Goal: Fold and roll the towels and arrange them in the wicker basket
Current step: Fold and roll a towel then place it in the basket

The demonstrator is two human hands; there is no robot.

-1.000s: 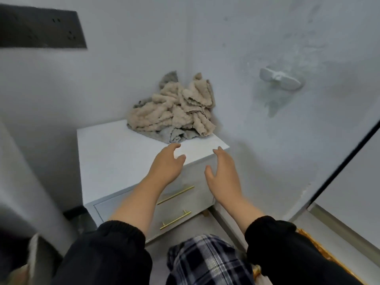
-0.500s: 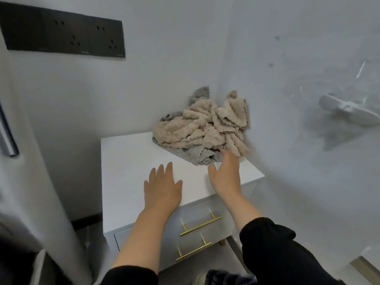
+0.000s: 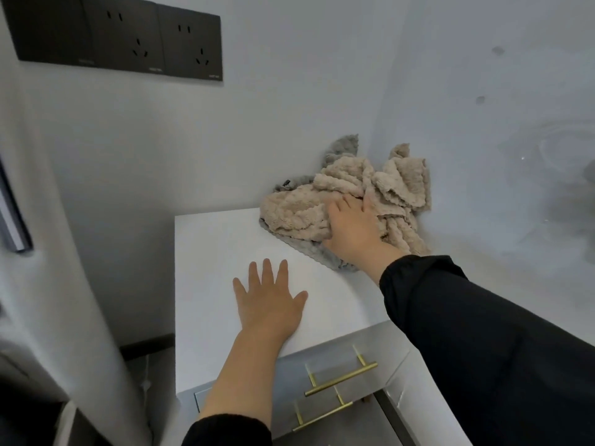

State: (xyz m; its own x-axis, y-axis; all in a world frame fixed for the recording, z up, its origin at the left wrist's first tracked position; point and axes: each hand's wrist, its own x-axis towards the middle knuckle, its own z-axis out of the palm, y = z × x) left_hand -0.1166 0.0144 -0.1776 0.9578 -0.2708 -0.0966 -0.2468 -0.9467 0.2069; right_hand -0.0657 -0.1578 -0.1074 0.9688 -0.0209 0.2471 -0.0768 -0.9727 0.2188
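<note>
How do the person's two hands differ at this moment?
The left hand lies flat, fingers spread, on the bare white cabinet top. The right hand is on the crumpled towel pile, its fingertips lost in the folds. The left hand is near the cabinet's front edge, while the right hand reaches further back toward the wall corner. Both hands are palm down.

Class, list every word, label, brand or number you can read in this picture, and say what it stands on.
Dark wall socket panel: small pale marks along its lower edge, too small and blurred to read.
Crumpled beige and grey towels, white drawer cabinet: no text visible.
</note>
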